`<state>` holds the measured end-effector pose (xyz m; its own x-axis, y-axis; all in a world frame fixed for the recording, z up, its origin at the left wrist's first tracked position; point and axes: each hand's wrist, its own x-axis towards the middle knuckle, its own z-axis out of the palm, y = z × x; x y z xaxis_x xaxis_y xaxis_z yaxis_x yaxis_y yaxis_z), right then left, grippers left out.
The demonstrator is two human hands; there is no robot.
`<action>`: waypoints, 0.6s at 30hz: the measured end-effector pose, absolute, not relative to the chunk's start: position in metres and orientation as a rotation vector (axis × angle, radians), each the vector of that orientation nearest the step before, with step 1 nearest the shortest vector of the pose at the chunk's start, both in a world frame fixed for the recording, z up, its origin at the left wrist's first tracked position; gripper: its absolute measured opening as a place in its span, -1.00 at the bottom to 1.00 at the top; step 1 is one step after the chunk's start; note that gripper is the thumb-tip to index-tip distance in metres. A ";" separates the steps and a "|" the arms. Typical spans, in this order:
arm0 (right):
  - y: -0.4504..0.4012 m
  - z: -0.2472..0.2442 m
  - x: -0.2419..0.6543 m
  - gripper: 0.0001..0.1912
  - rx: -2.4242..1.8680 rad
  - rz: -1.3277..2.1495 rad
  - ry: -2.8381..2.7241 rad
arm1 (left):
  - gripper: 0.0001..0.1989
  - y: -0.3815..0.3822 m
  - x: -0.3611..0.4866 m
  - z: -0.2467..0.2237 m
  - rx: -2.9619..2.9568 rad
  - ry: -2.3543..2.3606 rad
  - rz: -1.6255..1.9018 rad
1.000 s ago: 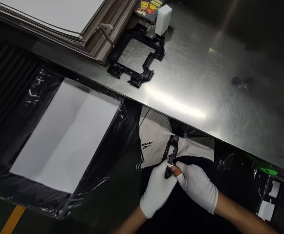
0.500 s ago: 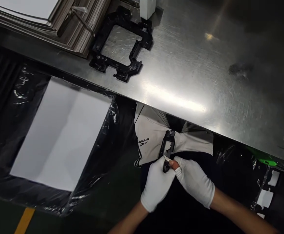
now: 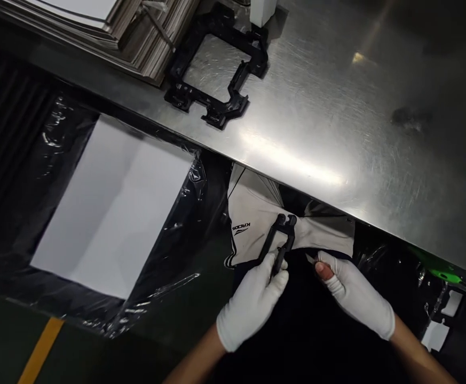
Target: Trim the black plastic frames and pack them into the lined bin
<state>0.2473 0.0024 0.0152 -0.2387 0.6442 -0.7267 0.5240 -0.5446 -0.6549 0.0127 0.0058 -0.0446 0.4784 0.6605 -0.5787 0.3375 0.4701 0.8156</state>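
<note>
My left hand (image 3: pixel 254 301), in a white glove, is closed round the lower end of a small black plastic frame (image 3: pixel 291 234) above my lap. To the right, apart from the frame, my right hand (image 3: pixel 355 293) pinches a small pointed blade (image 3: pixel 310 259); its glove leaves the thumb tip bare. Only the tip of the blade shows past the fingers. A larger black frame (image 3: pixel 236 85) lies flat on the metal table, beyond both hands.
The metal table (image 3: pixel 337 106) has its front edge just beyond my lap. Stacked sheets (image 3: pixel 144 58) lie at the upper left, near a white post (image 3: pixel 261 12). White paper (image 3: pixel 112 208) rests on black plastic at the left. A green object (image 3: pixel 444 276) is at the right.
My right hand has moved right with the blade, away from the black frame and my left hand. The table and the paper appear shifted slightly right and up in the view.
</note>
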 end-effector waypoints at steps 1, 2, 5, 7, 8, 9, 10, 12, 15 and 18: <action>0.000 0.016 0.248 -0.39 -1.886 1.913 -1.504 | -0.54 0.004 0.013 -0.045 1.253 1.156 0.205; -0.004 0.016 0.246 -0.37 -1.904 1.915 -1.581 | -0.56 0.002 0.015 -0.047 1.419 1.224 0.157; -0.012 0.013 0.233 -0.26 -2.062 1.858 -1.830 | -0.68 -0.007 0.026 -0.051 1.904 1.460 0.165; -0.015 0.011 0.224 -0.21 -2.174 1.817 -1.903 | -0.73 -0.012 0.032 -0.053 2.086 1.551 0.240; -0.015 0.011 0.221 -0.21 -2.201 1.808 -1.919 | -0.73 -0.013 0.034 -0.053 2.128 1.577 0.261; -0.014 0.011 0.219 -0.23 -2.219 1.800 -1.935 | -0.73 -0.013 0.035 -0.052 2.147 1.592 0.268; -0.013 0.011 0.217 -0.26 -2.236 1.799 -1.959 | -0.72 -0.014 0.036 -0.051 2.156 1.598 0.269; -0.010 0.012 0.215 -0.37 -2.283 1.783 -2.050 | -0.71 -0.013 0.036 -0.049 2.168 1.604 0.279; -0.005 0.014 0.212 -0.49 -2.337 1.774 -2.190 | -0.72 -0.013 0.037 -0.047 2.192 1.610 0.287; -0.003 0.015 0.209 -0.54 -2.358 1.773 -2.236 | -0.73 -0.014 0.038 -0.047 2.186 1.613 0.263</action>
<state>0.2089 -0.0034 0.0148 -0.0977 0.4561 -0.8845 0.9652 -0.1732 -0.1960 0.0380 -0.0140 -0.0475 0.3132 0.9456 -0.0885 0.8682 -0.2473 0.4302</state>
